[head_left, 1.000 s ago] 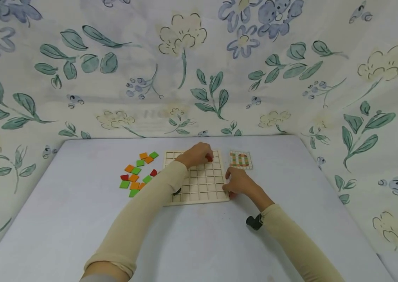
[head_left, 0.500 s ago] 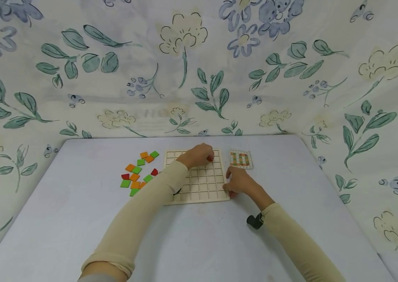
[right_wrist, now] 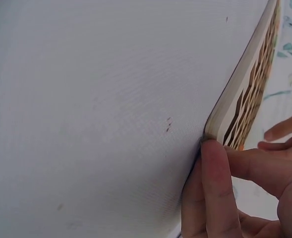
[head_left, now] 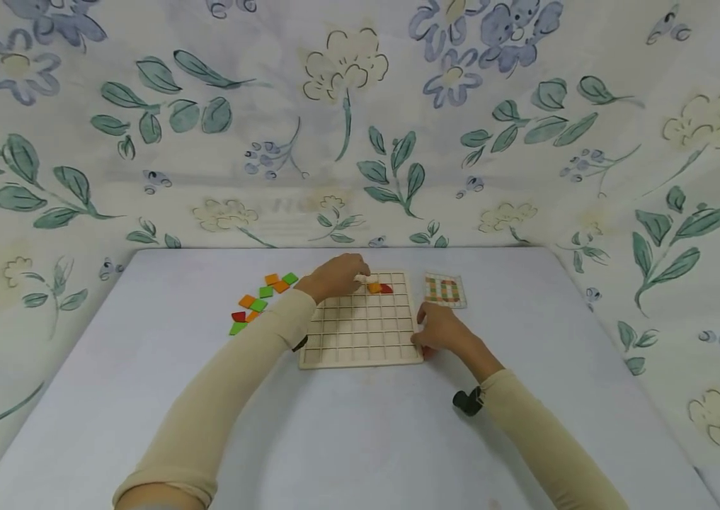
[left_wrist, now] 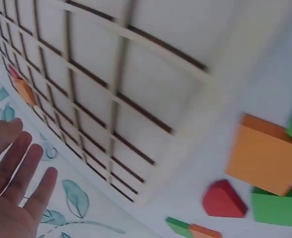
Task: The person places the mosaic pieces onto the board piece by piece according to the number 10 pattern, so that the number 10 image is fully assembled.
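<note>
A pale wooden grid board lies on the white table. In one of its far rows, an orange square tile sits directly left of a red rounded tile. My left hand hovers over the far left part of the board, just left of those tiles. The left wrist view shows its fingers spread loosely and holding nothing. At the near right corner my right hand holds the board's edge between thumb and fingers.
Several loose orange, green and red tiles lie left of the board, partly behind the left sleeve. A small pattern card lies beyond the right hand. Floral cloth rises behind the table's far edge.
My left hand has moved left, away from the red tile that was at its fingertips; the orange and red tiles now show on the grid. The right hand stays at the corner.
</note>
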A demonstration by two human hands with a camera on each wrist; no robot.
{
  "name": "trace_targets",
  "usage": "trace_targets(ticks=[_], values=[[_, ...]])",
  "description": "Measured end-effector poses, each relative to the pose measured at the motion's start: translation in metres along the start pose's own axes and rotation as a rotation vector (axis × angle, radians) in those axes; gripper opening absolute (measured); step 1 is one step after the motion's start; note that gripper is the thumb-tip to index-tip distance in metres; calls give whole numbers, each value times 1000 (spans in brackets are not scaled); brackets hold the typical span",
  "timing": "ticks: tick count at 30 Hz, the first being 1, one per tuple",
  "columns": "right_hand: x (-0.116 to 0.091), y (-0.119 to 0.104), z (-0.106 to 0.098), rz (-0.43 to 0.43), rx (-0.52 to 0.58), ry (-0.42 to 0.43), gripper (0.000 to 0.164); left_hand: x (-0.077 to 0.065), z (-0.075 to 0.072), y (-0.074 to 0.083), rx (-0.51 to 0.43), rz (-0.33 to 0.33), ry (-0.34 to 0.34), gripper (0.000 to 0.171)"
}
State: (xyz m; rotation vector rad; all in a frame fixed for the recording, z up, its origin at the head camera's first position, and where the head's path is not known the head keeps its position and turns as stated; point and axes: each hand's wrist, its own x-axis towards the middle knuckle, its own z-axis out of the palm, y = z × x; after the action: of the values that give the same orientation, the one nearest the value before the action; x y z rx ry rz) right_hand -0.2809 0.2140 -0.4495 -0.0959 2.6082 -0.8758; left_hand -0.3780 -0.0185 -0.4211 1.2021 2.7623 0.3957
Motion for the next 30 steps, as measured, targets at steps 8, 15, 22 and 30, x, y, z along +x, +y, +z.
trace_targets(ticks=[8, 15, 22, 30], values=[[0, 6, 0, 4, 19, -5, 35, 15, 22, 6, -109, -71, 38, 26], [0, 5, 3, -12, 46, -21, 36, 25, 35, 11, -90, -95, 41, 12], [0, 2, -1, 3, 43, -25, 37, 20, 34, 5, -129, -25, 150, 12], [-2, -4, -3, 29, 15, -26, 36, 11, 32, 8, -151, -41, 157, 19]])
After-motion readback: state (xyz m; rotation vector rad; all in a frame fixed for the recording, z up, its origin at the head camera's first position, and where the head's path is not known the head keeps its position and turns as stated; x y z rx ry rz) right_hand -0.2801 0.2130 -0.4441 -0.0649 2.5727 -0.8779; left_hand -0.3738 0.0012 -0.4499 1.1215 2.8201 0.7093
